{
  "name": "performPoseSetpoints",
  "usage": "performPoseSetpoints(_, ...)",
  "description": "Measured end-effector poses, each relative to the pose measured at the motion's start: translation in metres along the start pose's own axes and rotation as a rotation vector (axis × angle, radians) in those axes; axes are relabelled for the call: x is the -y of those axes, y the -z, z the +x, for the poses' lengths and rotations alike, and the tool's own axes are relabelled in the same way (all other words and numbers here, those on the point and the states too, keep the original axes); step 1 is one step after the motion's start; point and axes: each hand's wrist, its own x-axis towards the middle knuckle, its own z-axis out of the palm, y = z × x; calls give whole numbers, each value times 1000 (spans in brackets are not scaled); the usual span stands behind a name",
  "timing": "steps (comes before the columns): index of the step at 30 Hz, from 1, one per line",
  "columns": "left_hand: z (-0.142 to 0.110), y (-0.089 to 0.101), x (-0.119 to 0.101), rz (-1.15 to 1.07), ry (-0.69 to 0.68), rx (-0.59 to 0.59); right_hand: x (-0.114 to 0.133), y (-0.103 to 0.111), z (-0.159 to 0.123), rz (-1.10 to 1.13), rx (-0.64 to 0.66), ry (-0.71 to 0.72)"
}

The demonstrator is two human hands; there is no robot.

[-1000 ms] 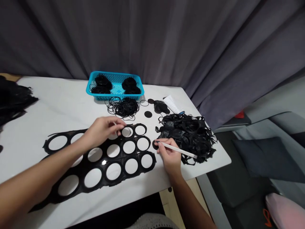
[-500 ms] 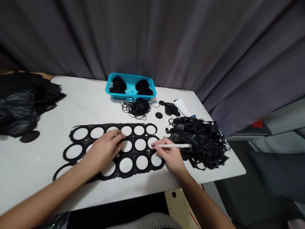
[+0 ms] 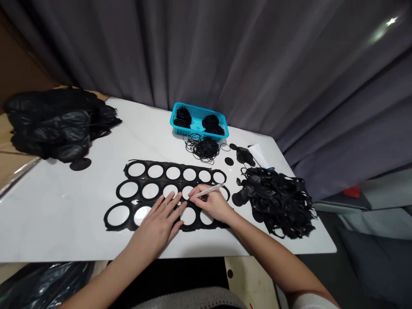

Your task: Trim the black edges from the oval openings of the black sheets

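While the right hand (image 3: 210,204) grips a white pen (image 3: 206,192), its tip against the black holed sheet (image 3: 146,171), the left hand (image 3: 157,225) lies splayed open and flat beside it, pressing that sheet to the worktop (image 3: 64,206), a sound way to stop it creeping under the tip.
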Motion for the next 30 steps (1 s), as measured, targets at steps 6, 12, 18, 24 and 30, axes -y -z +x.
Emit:
performPoseSetpoints(6, -1, -2, -2, -3, 1, -8, 1, -1, -2, -64, 7, 25)
performPoseSetpoints(12, -2, -4, -1, 61, -14, -7, -5, -6, -4, -317, 71, 260)
performPoseSetpoints(18, -2, -6, -2, 79, -13, -34, -24, 45, 40, -448, -440, 118)
performPoseSetpoints(24, -14, 2, 2, 154, -38, -70, -2, 19, 48, -229, -271, -20)
performPoseSetpoints(30, -35, 13, 11, 272, 6, -164, 18, -33, 30, -35, 7, -34)
